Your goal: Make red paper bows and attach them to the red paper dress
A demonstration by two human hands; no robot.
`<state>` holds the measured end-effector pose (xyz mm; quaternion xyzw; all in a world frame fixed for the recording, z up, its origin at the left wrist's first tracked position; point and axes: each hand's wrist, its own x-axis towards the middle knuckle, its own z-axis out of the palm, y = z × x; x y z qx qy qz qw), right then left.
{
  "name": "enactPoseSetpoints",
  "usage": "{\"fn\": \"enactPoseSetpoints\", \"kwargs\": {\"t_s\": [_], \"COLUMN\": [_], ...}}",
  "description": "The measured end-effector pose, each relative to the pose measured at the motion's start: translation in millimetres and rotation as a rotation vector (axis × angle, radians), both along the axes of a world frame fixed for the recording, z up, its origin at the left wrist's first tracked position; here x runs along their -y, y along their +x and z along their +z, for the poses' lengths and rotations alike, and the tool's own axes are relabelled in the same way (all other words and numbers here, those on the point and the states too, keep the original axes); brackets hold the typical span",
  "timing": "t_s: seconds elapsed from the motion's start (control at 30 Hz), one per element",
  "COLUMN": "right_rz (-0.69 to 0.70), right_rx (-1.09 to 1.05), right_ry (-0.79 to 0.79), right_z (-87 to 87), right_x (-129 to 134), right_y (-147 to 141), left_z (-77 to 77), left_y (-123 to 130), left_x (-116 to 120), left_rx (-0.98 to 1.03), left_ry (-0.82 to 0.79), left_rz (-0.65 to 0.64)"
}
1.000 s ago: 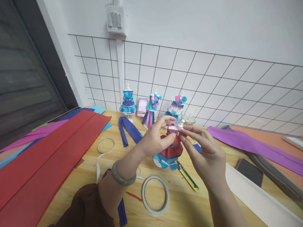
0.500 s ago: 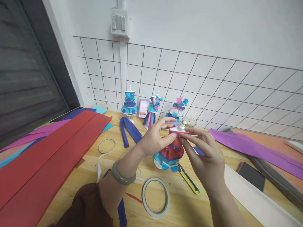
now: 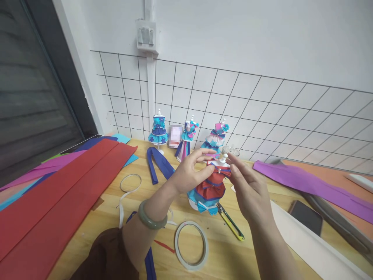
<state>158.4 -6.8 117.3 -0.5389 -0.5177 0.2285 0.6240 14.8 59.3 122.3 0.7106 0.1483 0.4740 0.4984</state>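
A small dress form (image 3: 217,181) stands on the table in a red paper dress trimmed in blue, over a light-blue lower skirt. A red and blue bow (image 3: 222,170) with a pearl-like bead lies across its top. My left hand (image 3: 189,171) is closed round the left of the bodice, thumb in front and fingers partly hidden behind. At the bow's right end, my right hand (image 3: 252,188) has its fingers stretched out and apart; whether the tips touch the bow I cannot tell. Yellow-handled thread snips (image 3: 231,223) lie beside the skirt, with a tape roll (image 3: 176,245) in front.
Three dressed forms, one in blue ruffles (image 3: 159,130), stand along the grid wall. Red paper sheets (image 3: 64,194) cover the left side. A blue strip (image 3: 160,163) and white ribbon (image 3: 121,214) lie nearer. To the right are purple paper (image 3: 291,181), a phone (image 3: 306,217) and a white strip (image 3: 303,241).
My right fingers have moved from the middle of the bodice out to its right edge and spread, uncovering the bow and bead. My left hand stays on the bodice.
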Motion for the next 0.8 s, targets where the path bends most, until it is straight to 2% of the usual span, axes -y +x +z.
{"fn": "enactPoseSetpoints", "kwargs": {"t_s": [0.13, 0.3, 0.8], "right_rz": [-0.059, -0.068, -0.12], "right_rx": [0.027, 0.034, 0.125], "right_ry": [0.054, 0.08, 0.108], "right_z": [-1.8, -2.1, -2.4], "right_x": [-0.3, -1.1, -1.3], "right_y": [0.8, 2.4, 3.6], "left_z": [0.1, 0.8, -0.3], "left_y": [0.4, 0.4, -1.6], "left_x": [0.3, -0.1, -5.4], "left_rx": [-0.019, -0.032, -0.018], "left_ry": [0.023, 0.034, -0.074], "left_rz": [0.021, 0.014, 0.042]}}
